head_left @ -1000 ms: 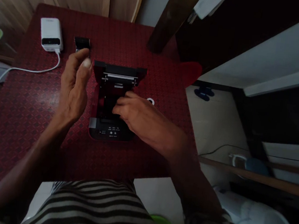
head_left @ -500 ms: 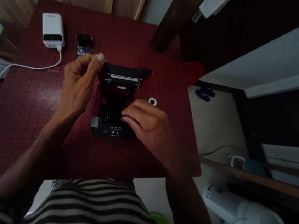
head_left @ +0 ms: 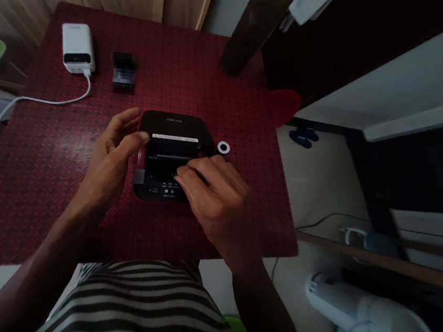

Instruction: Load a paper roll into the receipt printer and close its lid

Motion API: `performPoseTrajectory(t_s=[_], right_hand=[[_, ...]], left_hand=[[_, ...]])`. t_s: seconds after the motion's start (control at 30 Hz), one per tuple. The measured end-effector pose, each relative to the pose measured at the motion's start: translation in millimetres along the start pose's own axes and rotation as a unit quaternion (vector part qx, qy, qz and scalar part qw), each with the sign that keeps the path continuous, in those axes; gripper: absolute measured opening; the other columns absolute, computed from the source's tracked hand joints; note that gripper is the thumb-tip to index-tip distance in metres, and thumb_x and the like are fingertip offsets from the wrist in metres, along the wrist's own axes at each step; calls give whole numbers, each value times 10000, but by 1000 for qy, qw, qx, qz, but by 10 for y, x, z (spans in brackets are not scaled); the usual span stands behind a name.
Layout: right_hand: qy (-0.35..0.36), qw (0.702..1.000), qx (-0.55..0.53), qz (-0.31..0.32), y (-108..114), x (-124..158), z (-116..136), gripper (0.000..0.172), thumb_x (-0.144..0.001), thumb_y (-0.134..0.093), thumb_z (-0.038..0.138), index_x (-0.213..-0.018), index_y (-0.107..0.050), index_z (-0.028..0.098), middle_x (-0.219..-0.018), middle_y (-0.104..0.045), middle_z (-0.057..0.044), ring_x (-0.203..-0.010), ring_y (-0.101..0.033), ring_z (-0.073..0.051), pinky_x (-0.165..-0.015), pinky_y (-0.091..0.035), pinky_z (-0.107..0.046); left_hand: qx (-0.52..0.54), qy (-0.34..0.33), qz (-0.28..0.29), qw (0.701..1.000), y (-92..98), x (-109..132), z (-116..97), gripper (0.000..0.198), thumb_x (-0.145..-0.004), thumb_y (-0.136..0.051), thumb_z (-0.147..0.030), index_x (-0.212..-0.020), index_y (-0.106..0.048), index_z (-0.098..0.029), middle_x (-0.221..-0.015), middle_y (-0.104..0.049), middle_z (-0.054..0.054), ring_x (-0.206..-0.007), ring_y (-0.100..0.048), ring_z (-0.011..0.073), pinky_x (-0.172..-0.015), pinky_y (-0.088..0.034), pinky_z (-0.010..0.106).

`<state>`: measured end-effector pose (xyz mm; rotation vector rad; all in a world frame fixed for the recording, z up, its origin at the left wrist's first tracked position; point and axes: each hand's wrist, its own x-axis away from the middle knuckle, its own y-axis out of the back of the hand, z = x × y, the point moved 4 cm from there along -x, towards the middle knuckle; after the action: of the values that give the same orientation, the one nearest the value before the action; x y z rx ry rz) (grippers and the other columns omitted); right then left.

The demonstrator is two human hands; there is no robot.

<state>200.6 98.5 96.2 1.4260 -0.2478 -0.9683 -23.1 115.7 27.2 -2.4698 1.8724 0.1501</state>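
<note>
A small black and red printer point(head_left: 173, 129) sits in the middle of the red patterned table point(head_left: 47, 169), its lid lying down over the body. My left hand point(head_left: 112, 168) is at the printer's left side with fingers spread, the thumb touching the lid's front edge. My right hand point(head_left: 212, 197) rests on the printer's front right, fingers bent and lying over the button panel. Neither hand holds anything I can see.
A small white ring point(head_left: 223, 147) lies just right of the printer. At the back left stand a white power bank point(head_left: 76, 47) with a white cable point(head_left: 34, 101) and a small dark box point(head_left: 123, 70). A dark post point(head_left: 255, 27) rises at the table's back right. A white appliance point(head_left: 375, 319) stands on the floor, right.
The printer's lid has come down from upright to lying over the body. My left hand followed it down and forward. My right hand stayed at the front panel.
</note>
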Motion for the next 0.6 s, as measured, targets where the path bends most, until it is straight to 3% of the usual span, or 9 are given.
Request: performPoseTrajectory(t_s=[0.1, 0.23, 0.33, 0.43, 0.53, 0.6], right_hand=[[-7, 1000, -3, -18, -17, 52, 24, 282, -1240, -642, 161, -1094, -877, 218, -1033, -857, -94, -938, -717, -248, -825, -587, -410], [-8, 999, -45, -11, -11, 104, 25, 250, -1249, -665, 224, -1111, -874, 223, -1053, -865, -87, -956, -745, -241, -867, -644, -404], [-18, 997, -62, -50, 74, 115, 4, 173, -1227, -713, 223, -1180, -880, 221, -1087, -894, -94, -968, -786, -246, -924, -678, -422], [-33, 994, -65, -79, 119, 125, -39, 134, -1202, -765, 247, -1242, -892, 231, -1247, -938, -116, -1146, -862, -298, -1053, -694, -485], [-49, 994, -79, -52, 41, 168, -89, 201, -1192, -779, 241, -1357, -889, 271, -1410, -936, -103, -1370, -868, -338, -1192, -667, -554], [-57, 993, -94, -46, -23, 215, -108, 229, -1192, -773, 224, -1389, -884, 260, -1432, -933, -106, -1407, -867, -330, -1219, -663, -549]], left_hand=[[56, 68, 20, 996, 10, 151, 55, 609, -979, -888, -461, -1554, -747, -320, -1643, -792, 112, -1587, -723, 413, -1335, -600, 645], [50, 87, 34, 994, 20, 267, 74, 641, -976, -874, -422, -1594, -739, -318, -1684, -762, 127, -1620, -696, 442, -1304, -627, 678], [51, 109, 32, 992, 29, 319, 98, 656, -948, -887, -405, -1586, -762, -317, -1672, -774, 124, -1602, -711, 448, -1310, -630, 684], [40, 108, 53, 992, 13, 359, 80, 569, -1011, -839, -423, -1569, -795, -320, -1603, -809, 127, -1559, -741, 441, -1282, -658, 674], [52, 108, 61, 991, -4, 393, 52, 569, -1037, -843, -435, -1595, -794, -333, -1615, -807, 115, -1576, -728, 440, -1302, -643, 672], [61, 125, 49, 989, -4, 414, 58, 598, -1023, -865, -438, -1607, -794, -334, -1648, -795, 104, -1621, -694, 445, -1338, -613, 677]])
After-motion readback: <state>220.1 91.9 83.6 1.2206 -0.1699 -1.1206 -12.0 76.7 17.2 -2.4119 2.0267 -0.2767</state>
